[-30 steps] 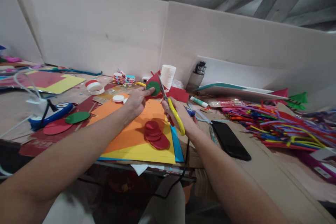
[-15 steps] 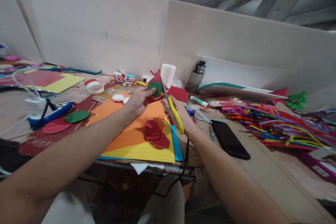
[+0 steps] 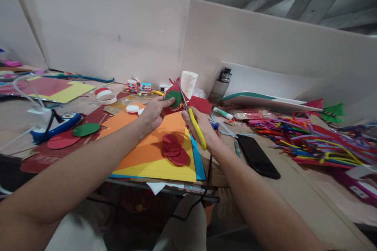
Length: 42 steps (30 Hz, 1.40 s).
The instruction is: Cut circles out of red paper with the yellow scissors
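Observation:
My left hand [image 3: 153, 113] pinches a green paper circle [image 3: 172, 97] backed by a red sheet, holding it up over the table. My right hand [image 3: 198, 125] grips yellow-handled scissors [image 3: 193, 120], whose blades point up along the right edge of the green circle. Below my hands lies a stack of orange, yellow and blue paper sheets [image 3: 153, 153]. A small pile of red paper circles [image 3: 174, 150] rests on those sheets.
A black phone [image 3: 258, 155] lies to the right, beyond it a heap of coloured pipe cleaners [image 3: 309, 141]. White paper cups [image 3: 188, 83], a bottle [image 3: 220, 84] and a glue stick [image 3: 223, 113] stand behind. At left are a green circle [image 3: 86, 129], a red circle [image 3: 60, 141] and a blue tool [image 3: 55, 125].
The green circle has turned slightly in my left hand and the scissors have shifted a little along its edge. Everything on the table stays where it was.

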Tool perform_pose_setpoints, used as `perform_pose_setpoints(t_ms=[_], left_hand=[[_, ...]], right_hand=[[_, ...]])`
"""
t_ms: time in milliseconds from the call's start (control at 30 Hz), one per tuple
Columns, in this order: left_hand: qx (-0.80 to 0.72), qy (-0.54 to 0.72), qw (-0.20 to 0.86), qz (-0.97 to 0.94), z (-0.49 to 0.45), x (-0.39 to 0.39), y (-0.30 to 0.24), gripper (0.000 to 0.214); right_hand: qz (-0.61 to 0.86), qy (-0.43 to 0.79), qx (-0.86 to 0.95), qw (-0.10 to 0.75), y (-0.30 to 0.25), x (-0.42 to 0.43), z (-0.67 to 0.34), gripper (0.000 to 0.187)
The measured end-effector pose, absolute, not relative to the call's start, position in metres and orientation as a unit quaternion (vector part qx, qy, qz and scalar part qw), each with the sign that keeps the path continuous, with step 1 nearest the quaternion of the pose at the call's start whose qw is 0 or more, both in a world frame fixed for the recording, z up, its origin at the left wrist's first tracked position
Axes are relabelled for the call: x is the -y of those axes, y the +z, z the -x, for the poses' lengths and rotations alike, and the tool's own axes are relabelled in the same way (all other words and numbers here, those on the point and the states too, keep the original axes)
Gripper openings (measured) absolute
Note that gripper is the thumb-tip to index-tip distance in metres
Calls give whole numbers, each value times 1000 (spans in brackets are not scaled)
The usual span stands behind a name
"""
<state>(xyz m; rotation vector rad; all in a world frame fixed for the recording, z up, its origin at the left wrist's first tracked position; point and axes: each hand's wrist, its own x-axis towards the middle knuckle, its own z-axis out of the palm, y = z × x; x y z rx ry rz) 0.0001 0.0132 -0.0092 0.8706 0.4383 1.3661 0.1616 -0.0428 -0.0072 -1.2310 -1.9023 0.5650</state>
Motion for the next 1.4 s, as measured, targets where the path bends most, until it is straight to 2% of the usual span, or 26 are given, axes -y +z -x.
perform_pose_setpoints(t_ms=[600,867,1400], left_hand=[[-221,584,657,-423,9,-13,-5,16],[-224,568,651,-451,13,-17,-7,22],[-243,539,635,-498,23,-23,-4,19]], right_hand=[[487,219,750,391,-2,47,-163,39],[488,189,762,381,3,50,-164,45],[467,195,776,377,6,50,-166,45]])
